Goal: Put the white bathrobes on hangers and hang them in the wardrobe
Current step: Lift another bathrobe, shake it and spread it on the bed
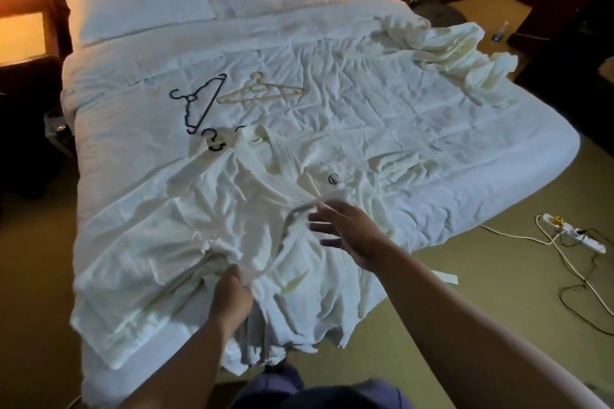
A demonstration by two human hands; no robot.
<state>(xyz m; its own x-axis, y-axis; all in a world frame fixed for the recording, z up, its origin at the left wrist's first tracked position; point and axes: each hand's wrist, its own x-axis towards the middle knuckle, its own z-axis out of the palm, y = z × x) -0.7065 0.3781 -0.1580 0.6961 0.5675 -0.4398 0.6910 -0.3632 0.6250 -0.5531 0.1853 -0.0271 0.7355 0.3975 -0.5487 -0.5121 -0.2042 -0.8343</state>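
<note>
A white bathrobe (206, 216) with a dark crest lies spread on the near half of the bed. A black hanger hook (214, 140) pokes out at its collar. My left hand (232, 299) grips a bunch of the robe's fabric near the foot of the bed. My right hand (345, 232) hovers over the robe's front edge with fingers spread, holding nothing. A second white bathrobe (461, 50) lies crumpled at the bed's far right corner. A black hanger (199, 101) and a cream hanger (262, 93) lie loose on the duvet.
The bed (382, 103) has a white duvet and a pillow (136, 3) at the head. Nightstands stand at both sides. A power strip (578, 236) and cables lie on the carpet at right. A water bottle (500, 31) stands on the floor.
</note>
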